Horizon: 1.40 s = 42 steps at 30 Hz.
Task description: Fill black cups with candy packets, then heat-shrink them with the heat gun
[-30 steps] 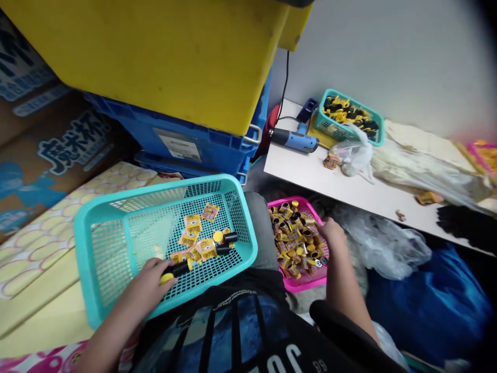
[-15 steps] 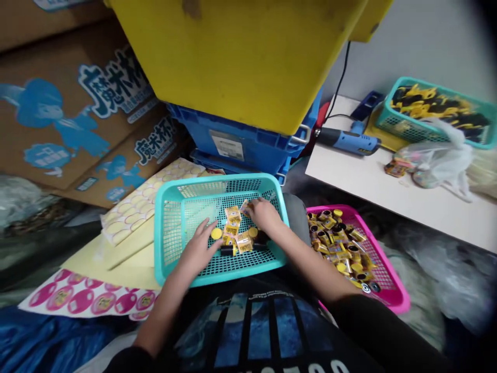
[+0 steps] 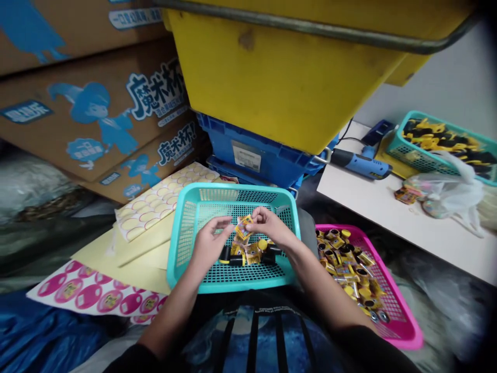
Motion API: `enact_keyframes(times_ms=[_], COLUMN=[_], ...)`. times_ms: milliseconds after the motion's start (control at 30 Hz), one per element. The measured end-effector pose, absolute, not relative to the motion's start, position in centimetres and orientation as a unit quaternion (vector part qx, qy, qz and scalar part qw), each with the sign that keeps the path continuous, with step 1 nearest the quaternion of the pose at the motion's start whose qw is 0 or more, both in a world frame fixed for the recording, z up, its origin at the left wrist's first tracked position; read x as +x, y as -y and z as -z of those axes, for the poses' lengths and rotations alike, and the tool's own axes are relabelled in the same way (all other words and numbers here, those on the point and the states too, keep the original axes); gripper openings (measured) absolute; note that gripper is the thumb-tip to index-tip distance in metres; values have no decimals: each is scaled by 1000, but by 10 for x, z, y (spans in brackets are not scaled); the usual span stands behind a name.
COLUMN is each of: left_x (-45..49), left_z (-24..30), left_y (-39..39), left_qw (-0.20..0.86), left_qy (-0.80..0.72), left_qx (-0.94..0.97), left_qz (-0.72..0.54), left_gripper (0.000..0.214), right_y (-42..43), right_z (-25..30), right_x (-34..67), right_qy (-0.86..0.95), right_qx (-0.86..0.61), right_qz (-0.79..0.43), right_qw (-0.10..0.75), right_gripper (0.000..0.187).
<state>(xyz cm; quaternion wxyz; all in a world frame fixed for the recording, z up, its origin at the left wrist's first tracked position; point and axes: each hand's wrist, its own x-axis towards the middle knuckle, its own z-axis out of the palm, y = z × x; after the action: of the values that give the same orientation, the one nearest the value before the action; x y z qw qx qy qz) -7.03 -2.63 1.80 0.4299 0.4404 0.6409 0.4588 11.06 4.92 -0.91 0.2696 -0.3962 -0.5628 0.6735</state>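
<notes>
Label (image 3: 243, 227), sm. yellow printed sq., sits tilted, pinched by yr R hand (image 3: 268, 227), w/ yr L hand (image 3: 208, 243), fingers apart, just beside.

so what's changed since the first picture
The right hand moved left from the pink basket into the nearer teal basket and now holds a small yellow printed piece. The left hand came off the black-and-yellow pieces, now beside that piece. The blue tool stayed on the white tabletop.
</notes>
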Motion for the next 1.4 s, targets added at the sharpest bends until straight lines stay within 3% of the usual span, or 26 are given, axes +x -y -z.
enact_keyframes(times_ms=[100, 233, 400, 533, 667, 800, 1033, 1200, 1267, 1333, 1400], left_x=[-65, -66, -70, -72, -72, -66, -60, -67, -73, -80, -88], left_z=[-21, -14, 0, 9, -2, -21, -29, -27, -28, -29, -31], left_y=[16, 14, 15, 15, 19, 20, 29, 29, 28, 28, 29], left_qw=[495, 534, 560, 530, 381, 498, 480, 491, 471, 448, 436], left_qy=[-609, -603, -584, -612, -662, -572, -572, -569, -589, -614, -634], left_qx=[420, 393, 356, 382, 449, 416, 321, 339, 340, 336, 335], left_qz=[-456, -443, -468, -445, -464, -502, -583, -565, -562, -557, -544], left_gripper=[27, 21, 32, 30, 26, 40, 37, 55, 53, 40, 27], right_y=[-43, -39, -44, -53, -50, -41, -29, -31, -33, -30, -23], right_z=[0, 0, 10, 6, -12, -28, -24, -18, -14, -6, 4], right_x=[102, 94, 91, 96, 101, 96, 85, 82, 83, 84, 86], right_qy=[567, 617, 586, 582, 578, 596, 516, 569, 599, 659, 753], right_qx=[-382, -463, -470, -484, -397, -344, -369, -371, -395, -431, -417], right_qz=[-672, -574, -585, -541, -626, -663, -704, -650, -608, -550, -495], right_qw=[286, 275, 306, 366, 342, 294, 319, 341, 342, 279, 121], right_gripper=[44, 25, 16, 17, 28, 39, 45, 41, 32, 27, 24])
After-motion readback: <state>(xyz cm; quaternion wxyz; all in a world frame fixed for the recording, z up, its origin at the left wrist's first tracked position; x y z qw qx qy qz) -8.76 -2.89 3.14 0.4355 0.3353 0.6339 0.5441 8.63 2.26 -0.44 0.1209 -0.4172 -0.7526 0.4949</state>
